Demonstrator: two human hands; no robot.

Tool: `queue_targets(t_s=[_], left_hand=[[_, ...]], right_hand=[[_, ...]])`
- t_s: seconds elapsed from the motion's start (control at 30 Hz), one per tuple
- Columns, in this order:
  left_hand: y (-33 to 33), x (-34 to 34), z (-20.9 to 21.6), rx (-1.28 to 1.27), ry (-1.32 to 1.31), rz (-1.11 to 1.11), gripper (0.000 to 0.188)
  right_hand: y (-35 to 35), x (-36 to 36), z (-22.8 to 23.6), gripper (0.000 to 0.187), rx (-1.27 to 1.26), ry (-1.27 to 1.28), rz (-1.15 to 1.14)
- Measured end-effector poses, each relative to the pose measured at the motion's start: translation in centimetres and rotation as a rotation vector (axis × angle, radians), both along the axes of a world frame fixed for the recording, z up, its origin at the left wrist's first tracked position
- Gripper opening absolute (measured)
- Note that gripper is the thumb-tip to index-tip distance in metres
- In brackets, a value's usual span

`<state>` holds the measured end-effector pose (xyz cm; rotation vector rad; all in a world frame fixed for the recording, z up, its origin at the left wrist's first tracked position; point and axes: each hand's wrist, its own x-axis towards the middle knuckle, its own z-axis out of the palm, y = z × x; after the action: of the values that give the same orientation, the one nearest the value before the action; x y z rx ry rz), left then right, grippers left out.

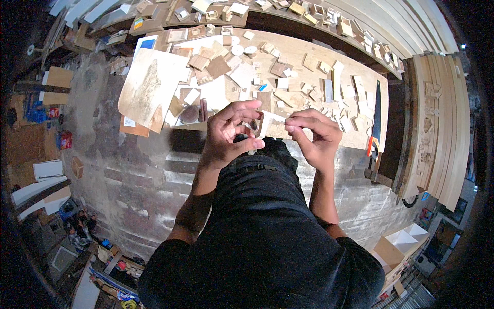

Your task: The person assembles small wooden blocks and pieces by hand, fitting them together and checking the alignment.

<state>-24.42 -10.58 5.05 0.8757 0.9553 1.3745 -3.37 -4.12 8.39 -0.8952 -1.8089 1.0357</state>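
Observation:
In front of my body, over the near edge of the workbench point(303, 62), my left hand point(229, 129) is curled around a small pale wooden piece point(264, 123). Its thumb and fingers grip the piece by the sides. Close by on the right, my right hand point(316, 135) has its thumb and fingertips pinched together, pointing at the wooden piece with a small gap between. Whatever those fingertips hold, if anything, is too small to make out. Several wood offcuts point(283, 97) lie on the bench just beyond both hands.
A handsaw point(376, 118) with an orange-and-black handle lies along the bench's right end. Thin sheets point(149, 87) overhang its left end. Small wooden boxes point(345, 27) line a shelf behind. Long boards point(437, 123) are stacked at the right. White-and-brown panels point(401, 242) stand lower right.

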Motion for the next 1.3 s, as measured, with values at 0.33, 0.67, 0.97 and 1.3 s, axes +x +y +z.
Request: queue_targets(t_s=[0.33, 0.67, 0.97, 1.3], left_hand=[[-0.3, 0.3, -0.2, -0.032, -0.012, -0.012, 0.072], [-1.0, 0.6, -0.5, -0.009, -0.008, 0.001, 0.073], [-1.2, 1.1, -0.7, 0.011, 0.029, 0.006, 0.071], [-1.5, 1.0, -0.8, -0.024, 0.071, 0.003, 0.073]], right_hand=[[-0.6, 0.6, 0.1, 0.013, -0.09, 0.113, 0.079], [-1.5, 1.2, -0.3, 0.013, -0.101, 0.107, 0.136], [-2.1, 1.7, -0.2, 0.013, -0.077, 0.095, 0.213], [-2.2, 1.6, -0.7, 0.011, -0.086, 0.064, 0.152]])
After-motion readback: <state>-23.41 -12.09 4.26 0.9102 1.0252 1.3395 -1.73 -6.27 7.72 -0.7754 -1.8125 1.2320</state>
